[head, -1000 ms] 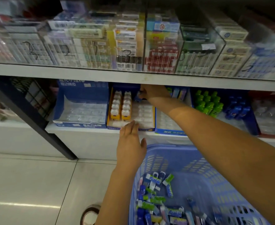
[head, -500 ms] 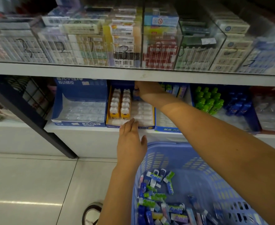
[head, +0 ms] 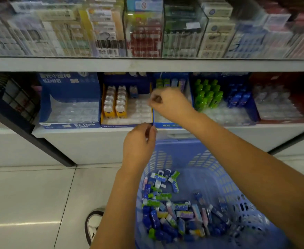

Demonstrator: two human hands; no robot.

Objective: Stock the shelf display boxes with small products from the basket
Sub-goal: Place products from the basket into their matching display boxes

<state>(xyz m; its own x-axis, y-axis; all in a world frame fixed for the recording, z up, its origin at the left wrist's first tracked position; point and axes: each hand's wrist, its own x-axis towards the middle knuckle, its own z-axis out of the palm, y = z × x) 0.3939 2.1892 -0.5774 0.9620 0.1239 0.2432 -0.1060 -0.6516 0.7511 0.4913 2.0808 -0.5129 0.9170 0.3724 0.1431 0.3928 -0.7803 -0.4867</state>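
A blue plastic basket (head: 210,155) stands on the floor below the shelf and holds several small blue, green and white packets (head: 165,212). On the lower shelf, the middle display box (head: 126,125) has two rows of yellow-based pieces (head: 116,103) and one blue piece (head: 134,91) at the back of its third row. My right hand (head: 171,105) hovers with curled fingers in front of that box's right edge, and I see nothing in it. My left hand (head: 138,142) hangs just before the box's front edge, fingers curled, nothing visible in its grip.
An empty blue display box (head: 68,105) sits to the left. To the right stand a partly filled box (head: 171,125), green bottles (head: 207,96) and blue items (head: 239,96). Clear cases (head: 147,33) fill the upper shelf, whose edge overhangs. A shoe (head: 93,225) is on the tiled floor.
My right hand has drawn back out from deep in the middle box, leaving a blue piece in the third row. My left hand has lifted off the box front and curled.
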